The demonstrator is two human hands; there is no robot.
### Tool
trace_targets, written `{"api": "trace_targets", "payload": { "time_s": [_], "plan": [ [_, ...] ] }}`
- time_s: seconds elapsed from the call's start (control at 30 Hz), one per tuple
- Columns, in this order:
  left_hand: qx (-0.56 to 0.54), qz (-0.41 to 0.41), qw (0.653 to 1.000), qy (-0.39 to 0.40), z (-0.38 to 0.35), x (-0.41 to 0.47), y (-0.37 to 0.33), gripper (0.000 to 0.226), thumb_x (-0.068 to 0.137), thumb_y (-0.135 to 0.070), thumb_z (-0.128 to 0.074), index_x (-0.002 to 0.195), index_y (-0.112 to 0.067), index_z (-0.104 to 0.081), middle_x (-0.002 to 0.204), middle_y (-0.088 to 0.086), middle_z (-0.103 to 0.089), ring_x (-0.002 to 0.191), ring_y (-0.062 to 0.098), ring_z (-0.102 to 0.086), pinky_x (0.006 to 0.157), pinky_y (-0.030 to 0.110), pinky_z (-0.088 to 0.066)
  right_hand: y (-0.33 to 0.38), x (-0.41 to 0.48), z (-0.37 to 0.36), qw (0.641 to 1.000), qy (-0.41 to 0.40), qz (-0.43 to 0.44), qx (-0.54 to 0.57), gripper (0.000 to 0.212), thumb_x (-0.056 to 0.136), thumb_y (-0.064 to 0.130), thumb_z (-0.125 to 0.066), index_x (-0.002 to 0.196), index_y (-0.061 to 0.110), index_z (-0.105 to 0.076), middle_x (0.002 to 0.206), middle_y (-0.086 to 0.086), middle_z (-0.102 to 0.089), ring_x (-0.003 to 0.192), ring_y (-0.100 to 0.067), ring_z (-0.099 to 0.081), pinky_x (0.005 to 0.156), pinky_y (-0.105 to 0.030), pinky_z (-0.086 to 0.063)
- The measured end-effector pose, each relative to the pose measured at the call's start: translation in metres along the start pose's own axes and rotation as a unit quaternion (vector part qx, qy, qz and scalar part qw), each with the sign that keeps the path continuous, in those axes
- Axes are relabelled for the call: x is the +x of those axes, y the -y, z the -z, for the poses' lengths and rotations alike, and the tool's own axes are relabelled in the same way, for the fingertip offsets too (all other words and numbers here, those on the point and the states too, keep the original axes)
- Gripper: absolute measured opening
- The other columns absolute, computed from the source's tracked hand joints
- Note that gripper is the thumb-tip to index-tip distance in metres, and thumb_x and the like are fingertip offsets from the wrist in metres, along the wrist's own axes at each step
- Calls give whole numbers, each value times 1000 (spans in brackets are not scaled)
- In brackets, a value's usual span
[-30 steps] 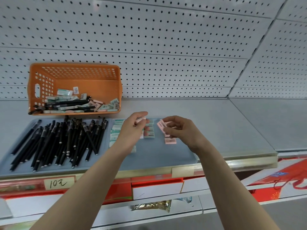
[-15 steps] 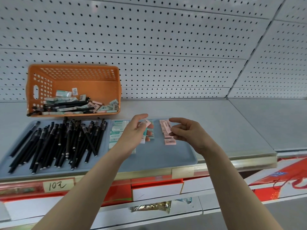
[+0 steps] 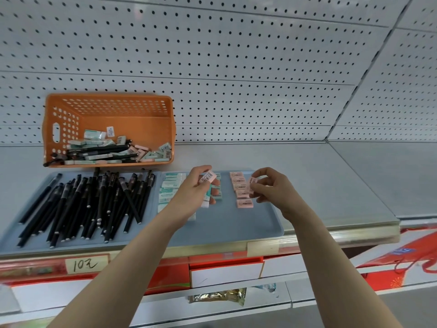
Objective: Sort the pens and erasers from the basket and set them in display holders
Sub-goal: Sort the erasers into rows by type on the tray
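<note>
Entry: I log the left hand (image 3: 192,193) pinching a barcoded pink eraser (image 3: 208,177) and the right hand (image 3: 274,191) pinching a second pink eraser (image 3: 250,188), both above the blue tray (image 3: 236,224) beside its pink row (image 3: 238,180) (likely next to join it); the part-full basket (image 3: 132,129) sits behind the tray.

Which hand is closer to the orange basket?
Left. The left hand, holding a barcoded eraser, is just in front of the orange basket; the right hand, pinching a pink eraser, is farther right, beside the pink eraser row.

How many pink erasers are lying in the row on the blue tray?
5 pink erasers in one column, back to front, beside the right hand, whose held eraser may hide more.
</note>
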State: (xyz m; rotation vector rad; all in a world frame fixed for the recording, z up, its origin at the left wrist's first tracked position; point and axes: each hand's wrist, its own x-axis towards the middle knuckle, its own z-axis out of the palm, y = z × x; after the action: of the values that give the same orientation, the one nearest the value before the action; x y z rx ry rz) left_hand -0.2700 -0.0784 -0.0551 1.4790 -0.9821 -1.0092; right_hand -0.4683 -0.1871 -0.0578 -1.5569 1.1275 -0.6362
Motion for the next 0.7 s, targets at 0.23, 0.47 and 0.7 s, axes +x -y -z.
{"api": "trace_targets", "payload": {
  "time_s": [0.23, 0.47, 0.7],
  "plan": [
    [-14, -13, 1000, 11, 5, -5, 1, 19, 102, -14, -46, 120, -11, -51, 106, -1, -69, 88, 9, -69, 70, 25, -57, 2, 0, -2, 997, 22, 25, -69, 14, 87, 5, -66, 96, 14, -65, 83, -10, -72, 70, -17, -67, 57, -25, -50],
    [-48, 13, 999, -2, 2, -6, -1, 16, 101, -11, -48, 114, -11, -58, 93, 2, -73, 76, 11, -64, 59, 23, -49, 9, -11, 0, 955, 172, 46, -239, 23, 79, 6, -75, 96, 21, -73, 86, 1, -72, 75, -5, -66, 70, -19, -54],
    [-46, 8, 999, 14, -1, -12, -4, 26, 103, -8, -40, 121, -14, -59, 97, 3, -73, 69, 5, -64, 56, 22, -47, 6, -18, -7, 938, 119, 72, -317, 32, 84, 9, -67, 107, 30, -73, 87, 8, -70, 69, -1, -64, 70, -17, -49]
  ]
}}
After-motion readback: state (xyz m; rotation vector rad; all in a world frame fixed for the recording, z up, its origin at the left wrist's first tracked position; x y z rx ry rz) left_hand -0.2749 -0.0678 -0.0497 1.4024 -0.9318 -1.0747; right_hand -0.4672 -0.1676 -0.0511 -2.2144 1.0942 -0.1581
